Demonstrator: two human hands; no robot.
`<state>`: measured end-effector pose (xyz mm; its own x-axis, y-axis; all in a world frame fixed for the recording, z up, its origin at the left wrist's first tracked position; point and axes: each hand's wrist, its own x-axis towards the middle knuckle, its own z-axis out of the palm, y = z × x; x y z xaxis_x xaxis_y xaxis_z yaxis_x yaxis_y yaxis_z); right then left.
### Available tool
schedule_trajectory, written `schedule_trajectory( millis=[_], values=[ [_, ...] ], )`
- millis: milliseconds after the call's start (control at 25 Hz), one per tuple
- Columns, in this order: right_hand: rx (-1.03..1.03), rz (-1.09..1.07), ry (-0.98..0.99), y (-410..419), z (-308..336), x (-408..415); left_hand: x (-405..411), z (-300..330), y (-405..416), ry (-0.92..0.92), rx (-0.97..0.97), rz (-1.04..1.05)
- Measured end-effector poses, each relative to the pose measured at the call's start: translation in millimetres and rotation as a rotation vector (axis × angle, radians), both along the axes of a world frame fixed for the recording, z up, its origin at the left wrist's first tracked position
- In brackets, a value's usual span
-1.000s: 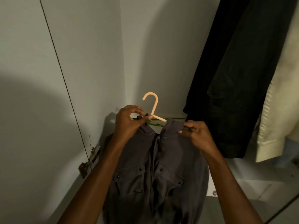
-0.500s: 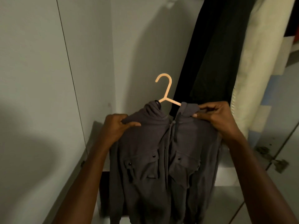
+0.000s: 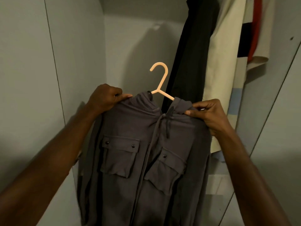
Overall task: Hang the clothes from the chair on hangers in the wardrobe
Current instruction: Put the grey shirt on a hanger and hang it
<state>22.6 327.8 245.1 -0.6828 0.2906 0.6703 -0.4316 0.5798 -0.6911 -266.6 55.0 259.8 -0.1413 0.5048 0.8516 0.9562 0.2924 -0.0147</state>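
My left hand (image 3: 106, 99) and right hand (image 3: 210, 114) each pinch a shoulder of the grey hoodie (image 3: 145, 157), already draped on the peach hanger (image 3: 160, 82) inside the wardrobe (image 3: 78, 46). I should keep both shoulders level while lifting. The rail is out of view, so I'd steer the hook left of the black garment (image 3: 190, 54).

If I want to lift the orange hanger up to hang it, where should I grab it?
Probably the bare stem of the orange hanger, just under its hook, coming in from above. It is the only part poking out of the grey jacket; the arms are inside the shoulders, where the left hand and right hand grip the cloth. Leave the hook free.
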Motion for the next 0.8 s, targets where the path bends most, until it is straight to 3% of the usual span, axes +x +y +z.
schedule_trajectory(
  millis=[200, 360, 440, 520, 800],
  values=[
    [-0.083, -0.047, -0.021, 7, -1, 2, 22, -2, 14, -0.186, 0.084, -0.008],
    [-0.132, -0.102, -0.034, 7, -6, 2, 54, -36, -16, -0.72, 0.276, 0.114],
    [-0.083, -0.143, -0.053, -3, -9, -1, 74, -61, -19, -0.725, 0.224, 0.277],
    [-0.066, -0.173, -0.057, -12, -9, -7, 89, -91, -13, -0.614, 0.271, 0.351],
    [-0.109, -0.205, -0.064, -31, 10, -4, 78, -134, -4, -0.701, 0.598, 0.156]
  ],
)
